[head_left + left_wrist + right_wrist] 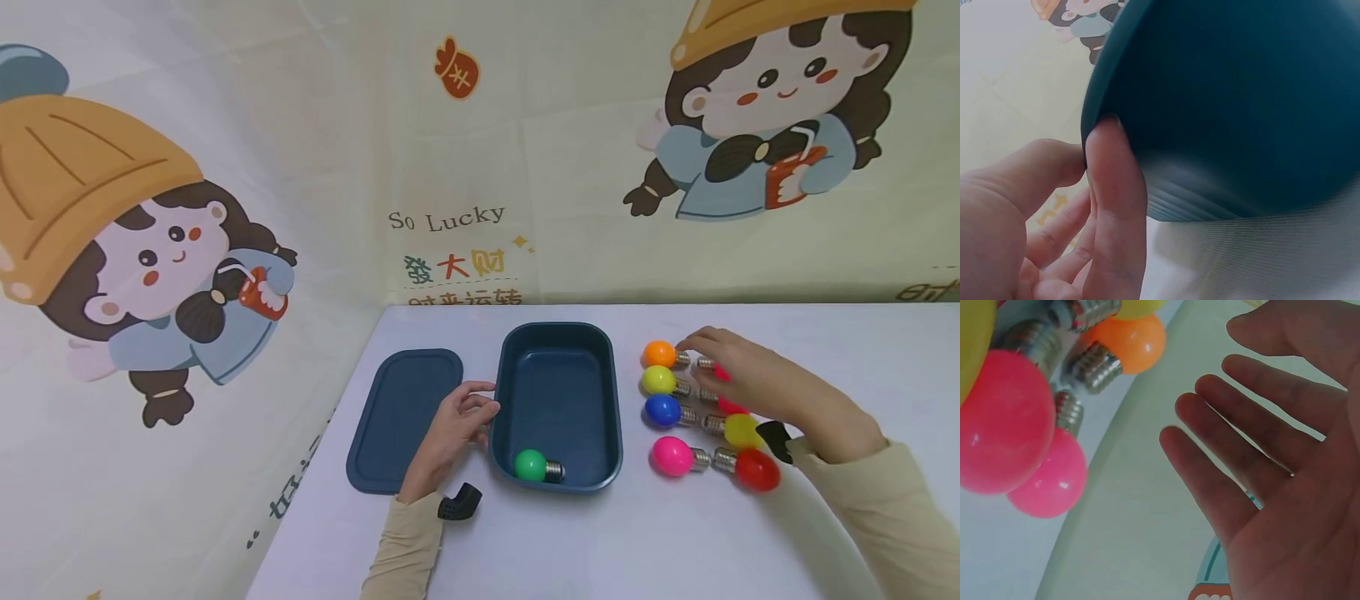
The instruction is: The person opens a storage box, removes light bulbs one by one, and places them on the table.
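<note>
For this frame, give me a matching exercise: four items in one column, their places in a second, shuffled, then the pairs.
Items:
1. round green light bulb
2. flat dark blue lid
3. round orange light bulb
4. left hand

Places:
A. farthest in the row of bulbs right of the tub
B. against the tub's left wall
C. inside the deep dark blue tub
D. flat on the table, left of the tub

Pairs: 1-C, 2-D, 3-A, 4-B

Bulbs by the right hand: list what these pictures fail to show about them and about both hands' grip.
- Head view: the right hand covers part of the second bulb column; only pink slivers show, so the count there is unclear.
- Right wrist view: the frame edge cuts off the yellow bulb; the palm is open, contact unseen.
- Left wrist view: the box is blurred and fills the frame; the left hand touches its rim, grip unclear.
</note>
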The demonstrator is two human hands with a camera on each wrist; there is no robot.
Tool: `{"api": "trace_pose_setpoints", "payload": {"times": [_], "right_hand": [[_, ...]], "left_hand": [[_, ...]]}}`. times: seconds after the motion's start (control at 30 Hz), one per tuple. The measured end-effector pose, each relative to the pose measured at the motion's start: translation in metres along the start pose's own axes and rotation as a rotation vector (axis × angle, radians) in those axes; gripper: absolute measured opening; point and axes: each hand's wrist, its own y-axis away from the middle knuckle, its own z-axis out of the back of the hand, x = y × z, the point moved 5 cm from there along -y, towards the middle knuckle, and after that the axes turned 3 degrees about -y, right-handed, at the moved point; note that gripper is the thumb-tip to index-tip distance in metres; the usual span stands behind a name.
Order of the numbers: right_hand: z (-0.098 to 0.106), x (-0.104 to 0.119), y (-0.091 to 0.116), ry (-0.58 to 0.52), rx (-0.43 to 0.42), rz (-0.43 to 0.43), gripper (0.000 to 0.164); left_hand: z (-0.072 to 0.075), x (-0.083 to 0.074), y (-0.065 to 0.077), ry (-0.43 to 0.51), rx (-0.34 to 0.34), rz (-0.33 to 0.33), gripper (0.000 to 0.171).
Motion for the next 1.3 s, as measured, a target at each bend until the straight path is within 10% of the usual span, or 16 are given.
{"api": "trace_pose_setpoints", "payload": {"times": [1.3], "right_hand": [[-0.021,0.064,0.011,0.028,-0.143,0.275,0.038]], "left_hand": [[0.000,0.001,0.000,0.007,0.007,-0.007,0.044]]}}
